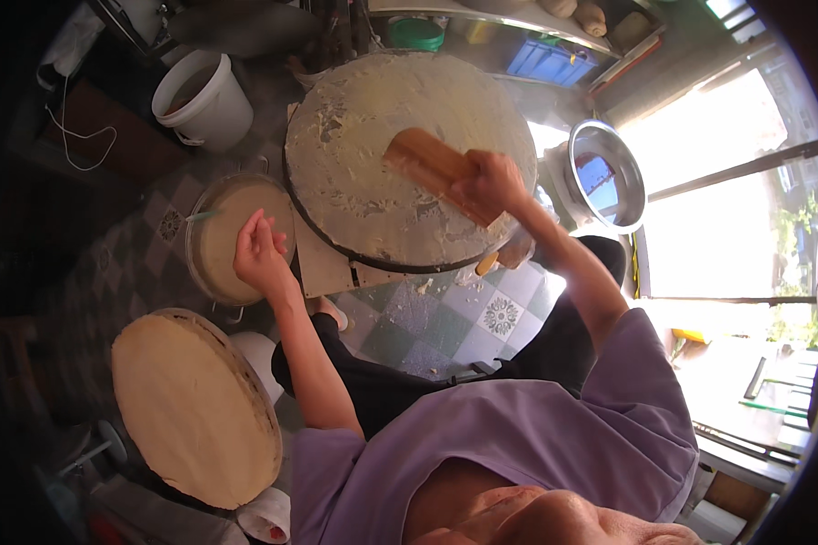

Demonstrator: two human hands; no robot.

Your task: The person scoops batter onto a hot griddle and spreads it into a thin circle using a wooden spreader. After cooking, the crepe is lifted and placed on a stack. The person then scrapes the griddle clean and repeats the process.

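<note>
My right hand (494, 180) grips a wooden batter scraper (426, 160) by its near end. The blade lies slanted over a large round griddle (354, 197), whose top is coated with pale batter, in places ragged and flaky. To the left of the griddle, my left hand (260, 252) hangs over a metal pot of beige batter (228, 272). Its fingers are loosely curled, and no object shows in them. A light-green handle (203, 216) leans on the pot's far left rim. Nearer to me on the left is a stack of thin round flatbreads (194, 409).
A white bucket (208, 109) stands behind the pot. On the right, a steel basin (607, 177) holds liquid beside a bright window (709, 225). A blue crate (551, 63) and a green tub (417, 34) sit beneath the back shelf. Crumbs dot the tiled floor (409, 313).
</note>
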